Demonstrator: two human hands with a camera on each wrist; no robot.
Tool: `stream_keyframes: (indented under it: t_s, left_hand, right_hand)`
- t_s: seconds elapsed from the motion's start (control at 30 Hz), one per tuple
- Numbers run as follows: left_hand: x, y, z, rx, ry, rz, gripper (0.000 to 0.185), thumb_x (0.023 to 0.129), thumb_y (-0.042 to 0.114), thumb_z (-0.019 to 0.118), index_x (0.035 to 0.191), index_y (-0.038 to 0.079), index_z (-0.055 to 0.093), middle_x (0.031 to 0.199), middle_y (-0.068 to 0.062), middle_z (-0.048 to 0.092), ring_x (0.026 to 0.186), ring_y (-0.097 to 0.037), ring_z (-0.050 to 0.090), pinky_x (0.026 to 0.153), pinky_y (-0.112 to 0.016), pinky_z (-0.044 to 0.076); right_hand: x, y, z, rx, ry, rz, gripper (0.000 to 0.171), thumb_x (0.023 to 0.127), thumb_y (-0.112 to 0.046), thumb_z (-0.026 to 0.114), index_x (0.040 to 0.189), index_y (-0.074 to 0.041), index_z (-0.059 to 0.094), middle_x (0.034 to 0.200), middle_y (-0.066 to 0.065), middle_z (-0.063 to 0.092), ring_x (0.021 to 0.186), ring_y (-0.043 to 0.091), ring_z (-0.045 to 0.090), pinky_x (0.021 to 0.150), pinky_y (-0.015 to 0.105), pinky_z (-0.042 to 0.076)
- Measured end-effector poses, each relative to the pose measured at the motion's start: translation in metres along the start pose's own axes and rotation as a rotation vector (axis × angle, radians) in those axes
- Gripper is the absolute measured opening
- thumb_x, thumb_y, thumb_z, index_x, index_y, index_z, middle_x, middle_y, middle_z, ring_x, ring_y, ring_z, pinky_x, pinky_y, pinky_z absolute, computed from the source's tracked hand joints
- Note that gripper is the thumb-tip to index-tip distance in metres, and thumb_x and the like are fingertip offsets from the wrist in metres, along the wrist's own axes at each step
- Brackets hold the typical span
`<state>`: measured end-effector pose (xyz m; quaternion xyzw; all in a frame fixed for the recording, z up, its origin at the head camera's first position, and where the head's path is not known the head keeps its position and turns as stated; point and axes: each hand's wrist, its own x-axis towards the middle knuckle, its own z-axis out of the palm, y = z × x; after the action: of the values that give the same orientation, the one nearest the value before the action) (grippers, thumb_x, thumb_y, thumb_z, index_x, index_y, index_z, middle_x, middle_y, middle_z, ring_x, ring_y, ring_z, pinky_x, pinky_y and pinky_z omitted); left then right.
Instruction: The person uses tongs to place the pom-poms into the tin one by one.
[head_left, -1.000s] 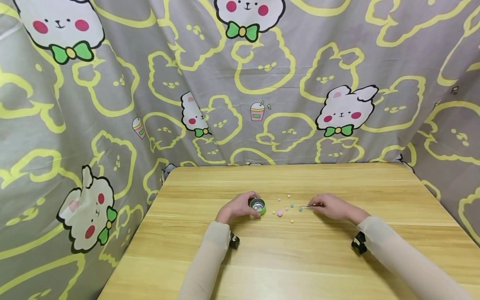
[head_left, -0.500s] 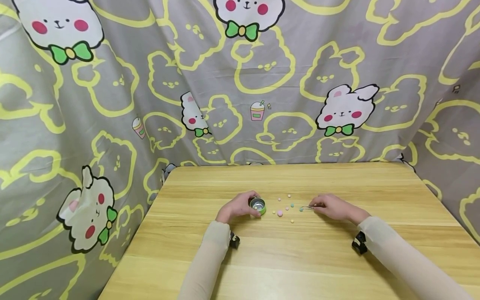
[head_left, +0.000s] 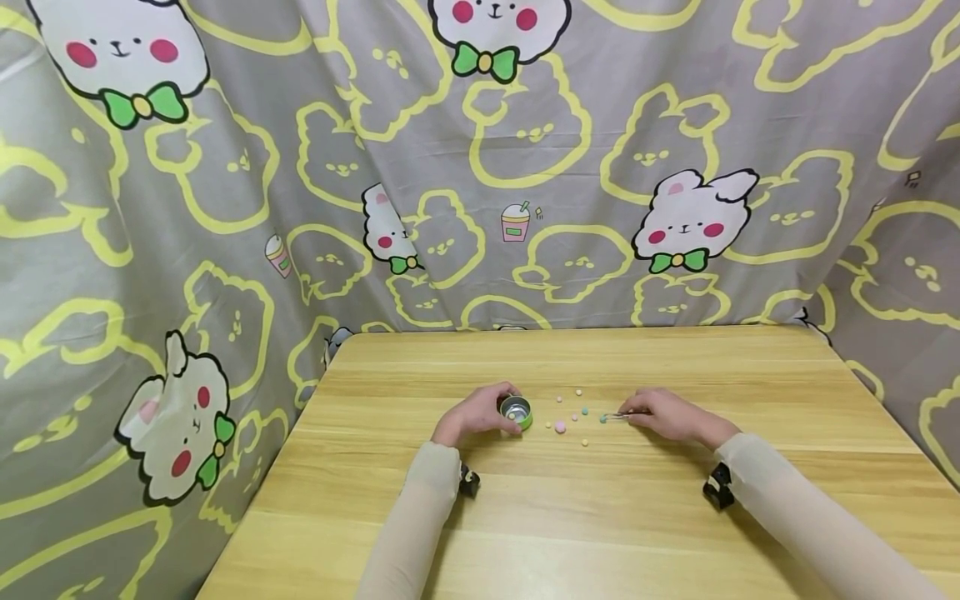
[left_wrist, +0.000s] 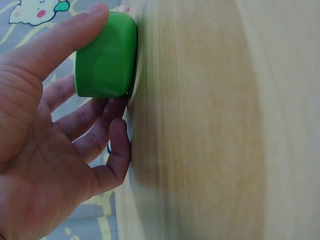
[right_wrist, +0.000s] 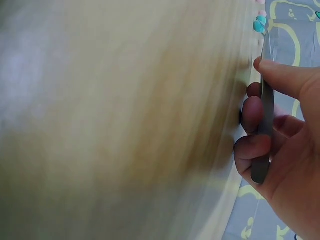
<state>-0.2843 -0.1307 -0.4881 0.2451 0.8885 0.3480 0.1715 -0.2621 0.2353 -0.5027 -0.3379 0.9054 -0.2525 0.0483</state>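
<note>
My left hand [head_left: 482,410] grips a small green tin [left_wrist: 107,57] that stands on the table, thumb on one side and fingers on the other. In the head view its silvery inside shows, with a small yellowish ball near the rim. My right hand [head_left: 663,412] holds metal tweezers [right_wrist: 267,110] low over the table, their tips pointing left. Those tips are right at a teal ball [head_left: 603,419]. Between the hands lie several small balls: another teal one [head_left: 585,411], a larger pink one [head_left: 560,427], and small pink and yellow ones.
The wooden table [head_left: 525,525] reaches back to a grey curtain [head_left: 450,167] with yellow outlines and cartoon rabbits, which also hangs along both sides. Each wrist wears a black camera, such as the one on the right wrist [head_left: 718,487].
The tweezers' tips have come down onto the teal ball and drawn closer together; the ball has shifted very slightly. The left hand and the tin have stayed in place.
</note>
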Motion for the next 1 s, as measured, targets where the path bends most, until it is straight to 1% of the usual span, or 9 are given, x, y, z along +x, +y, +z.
stream_keyframes:
  t_s: [0.33,0.57,0.6,0.7,0.83,1.0]
  left_hand:
    - [-0.001,0.001,-0.001,0.009,-0.002,-0.004,0.049,0.074,0.023,0.083,0.115,0.016,0.057,0.104,0.003,0.061,0.095,-0.013,0.056,0.086,-0.031,0.043]
    - [-0.001,-0.002,0.000,0.011,-0.009,0.004,0.050,0.074,0.024,0.083,0.116,0.016,0.057,0.105,0.001,0.061,0.095,-0.014,0.056,0.086,-0.031,0.043]
    - [-0.001,-0.002,0.000,0.012,-0.011,0.006,0.051,0.073,0.024,0.083,0.116,0.016,0.057,0.105,0.001,0.061,0.095,-0.014,0.056,0.086,-0.031,0.043]
    - [-0.001,-0.002,0.000,0.013,-0.015,0.007,0.051,0.073,0.024,0.083,0.116,0.015,0.057,0.104,0.001,0.061,0.095,-0.014,0.056,0.086,-0.031,0.043]
    - [-0.001,0.001,-0.001,0.012,-0.013,0.004,0.050,0.073,0.023,0.083,0.115,0.016,0.057,0.104,0.002,0.061,0.095,-0.015,0.056,0.086,-0.032,0.043]
    - [-0.001,0.002,-0.002,0.016,-0.015,-0.007,0.050,0.073,0.024,0.083,0.116,0.016,0.057,0.104,0.002,0.060,0.095,-0.014,0.056,0.086,-0.032,0.042]
  right_hand:
    - [0.002,-0.002,-0.001,0.048,0.013,0.017,0.018,0.094,-0.013,0.058,0.108,-0.012,0.069,0.097,-0.005,0.062,0.088,0.014,0.058,0.074,0.035,0.046]
    - [0.008,-0.011,-0.001,0.085,0.051,-0.012,0.017,0.093,-0.010,0.060,0.106,-0.009,0.070,0.095,-0.002,0.063,0.086,0.014,0.058,0.072,0.035,0.046]
    - [0.009,-0.012,-0.001,0.088,0.053,-0.005,0.017,0.093,-0.010,0.060,0.106,-0.009,0.070,0.095,-0.003,0.063,0.086,0.013,0.058,0.072,0.034,0.046]
    - [0.011,-0.012,0.000,0.101,0.054,-0.004,0.017,0.093,-0.009,0.060,0.107,-0.008,0.070,0.094,-0.001,0.063,0.082,0.012,0.056,0.070,0.032,0.044]
    - [0.017,-0.011,0.000,0.119,0.050,0.005,0.019,0.094,-0.010,0.059,0.109,-0.007,0.069,0.091,-0.002,0.061,0.074,0.010,0.049,0.065,0.028,0.041]
    - [0.022,-0.012,-0.001,0.113,0.045,0.005,0.019,0.095,-0.012,0.058,0.110,-0.007,0.069,0.095,-0.001,0.062,0.077,0.010,0.050,0.066,0.028,0.041]
